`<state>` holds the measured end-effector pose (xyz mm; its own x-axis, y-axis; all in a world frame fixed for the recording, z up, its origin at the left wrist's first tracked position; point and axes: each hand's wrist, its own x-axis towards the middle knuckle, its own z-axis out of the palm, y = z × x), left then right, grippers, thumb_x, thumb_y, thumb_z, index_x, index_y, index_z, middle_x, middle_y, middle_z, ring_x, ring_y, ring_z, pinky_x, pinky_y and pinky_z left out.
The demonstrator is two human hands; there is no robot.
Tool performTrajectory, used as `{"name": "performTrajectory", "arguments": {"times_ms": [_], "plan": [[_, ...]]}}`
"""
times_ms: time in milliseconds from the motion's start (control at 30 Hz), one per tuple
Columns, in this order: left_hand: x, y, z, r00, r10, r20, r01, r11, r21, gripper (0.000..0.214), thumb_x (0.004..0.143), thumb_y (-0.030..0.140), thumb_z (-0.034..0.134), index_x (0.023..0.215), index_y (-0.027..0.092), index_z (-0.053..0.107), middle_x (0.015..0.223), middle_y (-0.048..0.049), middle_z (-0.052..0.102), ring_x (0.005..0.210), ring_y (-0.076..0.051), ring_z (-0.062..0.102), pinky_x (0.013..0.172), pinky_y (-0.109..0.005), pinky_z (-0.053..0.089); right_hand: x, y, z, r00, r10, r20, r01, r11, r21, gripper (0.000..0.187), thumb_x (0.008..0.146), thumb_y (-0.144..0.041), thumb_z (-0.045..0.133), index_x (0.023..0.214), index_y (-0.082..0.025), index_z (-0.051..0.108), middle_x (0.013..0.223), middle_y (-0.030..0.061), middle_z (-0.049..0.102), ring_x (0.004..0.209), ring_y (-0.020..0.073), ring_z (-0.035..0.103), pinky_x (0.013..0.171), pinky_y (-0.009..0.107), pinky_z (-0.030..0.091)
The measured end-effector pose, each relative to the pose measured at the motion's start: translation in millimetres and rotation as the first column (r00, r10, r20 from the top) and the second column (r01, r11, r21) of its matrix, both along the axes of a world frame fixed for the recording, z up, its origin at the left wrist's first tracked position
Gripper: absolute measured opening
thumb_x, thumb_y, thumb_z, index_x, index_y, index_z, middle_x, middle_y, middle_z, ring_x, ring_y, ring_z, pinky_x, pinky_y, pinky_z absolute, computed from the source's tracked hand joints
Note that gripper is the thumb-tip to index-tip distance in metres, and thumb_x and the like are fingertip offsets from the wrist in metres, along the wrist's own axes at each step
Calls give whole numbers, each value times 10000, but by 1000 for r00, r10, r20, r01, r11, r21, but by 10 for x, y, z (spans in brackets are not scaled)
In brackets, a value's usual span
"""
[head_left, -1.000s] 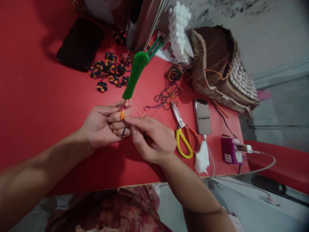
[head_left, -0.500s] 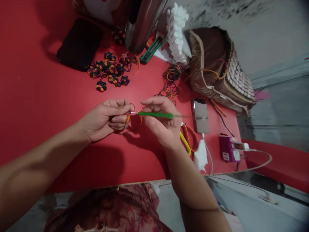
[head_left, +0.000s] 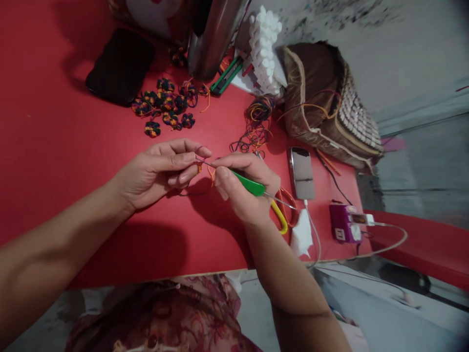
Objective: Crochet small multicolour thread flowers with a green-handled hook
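Note:
Over the red table, my left hand [head_left: 164, 168] pinches a small orange and dark piece of crochet [head_left: 199, 168], mostly hidden by the fingers. A strand of yarn loops over its raised index finger. My right hand [head_left: 249, 183] is closed round the green handle of a crochet hook [head_left: 251, 185], whose metal shaft sticks out behind the palm. The hook's front end reaches to the yarn at my left fingertips. Several finished multicoloured crochet flowers [head_left: 166, 102] lie in a cluster beyond my left hand. A tangled bundle of yarn [head_left: 258, 115] lies beyond my right hand.
Scissors with red and yellow handles [head_left: 280, 217] lie by my right wrist, near a phone [head_left: 302, 173] on a charging cable. A purple power adapter [head_left: 344, 225] sits at the right. Farther back are a green box cutter [head_left: 226, 77], a metal flask [head_left: 216, 39] and a brown bag [head_left: 322, 98].
My right fingers have closed round the hook, which now slants down toward my right wrist instead of lying level. My left index finger has lifted and stretched out with the yarn.

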<state>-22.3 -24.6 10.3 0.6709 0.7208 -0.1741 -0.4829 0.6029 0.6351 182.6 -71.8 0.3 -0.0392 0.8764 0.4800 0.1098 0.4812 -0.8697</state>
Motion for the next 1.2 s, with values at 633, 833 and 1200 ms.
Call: {"name": "performTrajectory", "arguments": {"times_ms": [633,833,1200], "plan": [[31,-10,4,1000,-21,-4,20,996,-84,253,811,82,953,1041,163,888,690,-57,796,449,-57,487,475,-159,424,-78,53,13,960,-107,258,56,979,196,185,1059,-157,717,1152,-282,817,1061,14,867,1029,191,855,983,374,712],[45,-28,-5,999,41,30,-37,994,-103,220,839,94,944,1046,163,922,723,-35,793,519,-69,600,533,-155,515,-165,-30,58,973,-133,189,118,989,90,51,1084,-286,732,1084,-319,770,1049,33,826,896,196,832,845,359,712],[52,-44,-54,994,-6,105,20,991,-132,259,897,107,861,1147,167,896,580,17,600,485,-95,475,519,-214,444,-120,-42,6,996,-79,37,82,990,-110,198,1131,-479,689,1177,-313,788,763,-32,720,533,124,638,557,293,590]]}}
